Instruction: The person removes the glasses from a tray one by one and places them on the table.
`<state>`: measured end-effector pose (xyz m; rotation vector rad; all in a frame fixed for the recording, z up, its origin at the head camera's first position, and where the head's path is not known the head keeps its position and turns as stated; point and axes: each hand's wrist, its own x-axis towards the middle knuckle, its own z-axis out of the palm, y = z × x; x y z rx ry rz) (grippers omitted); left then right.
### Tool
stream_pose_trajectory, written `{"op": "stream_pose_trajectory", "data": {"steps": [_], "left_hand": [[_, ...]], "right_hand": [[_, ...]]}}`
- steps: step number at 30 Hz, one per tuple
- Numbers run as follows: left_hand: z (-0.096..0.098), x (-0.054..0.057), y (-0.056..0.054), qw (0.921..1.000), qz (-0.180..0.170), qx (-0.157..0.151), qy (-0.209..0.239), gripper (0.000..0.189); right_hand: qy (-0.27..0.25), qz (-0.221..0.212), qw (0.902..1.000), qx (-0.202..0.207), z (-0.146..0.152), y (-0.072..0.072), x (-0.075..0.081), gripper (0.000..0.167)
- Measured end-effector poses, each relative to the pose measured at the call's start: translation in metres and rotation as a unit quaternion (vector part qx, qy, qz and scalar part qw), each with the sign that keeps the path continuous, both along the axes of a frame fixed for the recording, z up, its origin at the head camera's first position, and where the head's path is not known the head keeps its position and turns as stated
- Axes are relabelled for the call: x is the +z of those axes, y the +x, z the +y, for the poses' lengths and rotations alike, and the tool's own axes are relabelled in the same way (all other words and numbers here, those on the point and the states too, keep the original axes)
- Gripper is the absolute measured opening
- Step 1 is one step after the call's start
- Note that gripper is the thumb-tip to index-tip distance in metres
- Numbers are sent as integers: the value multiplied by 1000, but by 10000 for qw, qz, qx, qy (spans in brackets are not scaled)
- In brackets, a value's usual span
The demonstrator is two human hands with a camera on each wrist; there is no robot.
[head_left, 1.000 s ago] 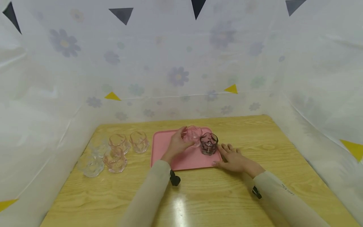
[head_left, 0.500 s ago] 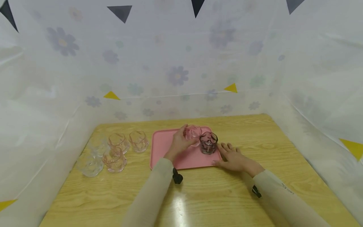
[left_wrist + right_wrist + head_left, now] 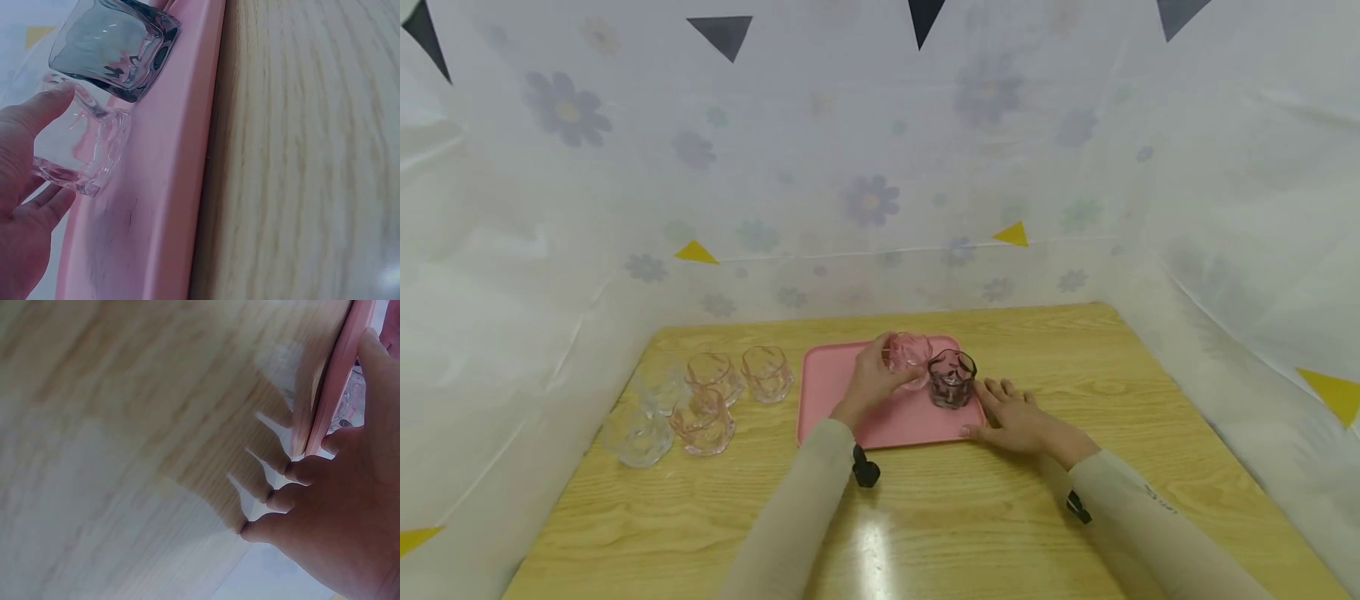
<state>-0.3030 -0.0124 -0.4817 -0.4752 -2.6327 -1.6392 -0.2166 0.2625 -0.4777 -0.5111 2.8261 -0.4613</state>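
Note:
My left hand (image 3: 867, 385) grips a pale pink, wavy-sided drinking glass (image 3: 912, 357) over the back right part of a pink tray (image 3: 826, 387). In the left wrist view, the thumb and fingers (image 3: 51, 103) lie on opposite sides of that glass (image 3: 103, 153), its base close to the tray. Right beside it a dark smoky glass (image 3: 952, 381) stands upright on the tray. My right hand (image 3: 1021, 423) lies with fingers spread at the tray's right end. In the right wrist view, its thumb (image 3: 373, 347) reaches the tray rim (image 3: 334, 384) and several fingertips touch the table.
Left of the tray, several glasses stand on the wooden table (image 3: 925, 525): pinkish ones (image 3: 767, 375) and clear ones (image 3: 642, 437), some overlapping in view. White flower-patterned sheeting (image 3: 865, 150) encloses the table at the back and both sides.
The left wrist has shifted very slightly, with the pink glass still gripped in nearly the same place. The right hand, tray and dark glass have not visibly moved.

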Motion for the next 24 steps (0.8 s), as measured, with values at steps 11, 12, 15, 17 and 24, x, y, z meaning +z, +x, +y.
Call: {"op": "stream_pose_trajectory", "data": {"steps": [11,12,15,17,24], "left_hand": [[-20,9,4,9997,-47,194,103,86],[-22,10,5,9996,-68,245,124,86],[-30,16,11,9991,-119,379,140,91],[-37,19,14,9989,-115,446,109,93],[-63,28,24,9988,204,444,92,89]], "right_hand": [[-287,-120,9995,-36,2,1,1,103],[-285,-132,9995,-45,3,1,0,103],[-189,-142,9997,-28,4,0,0,103],[-146,-161,9998,-45,5,-1,0,103],[-130,-124,9998,-85,7,-1,1,102]]}}
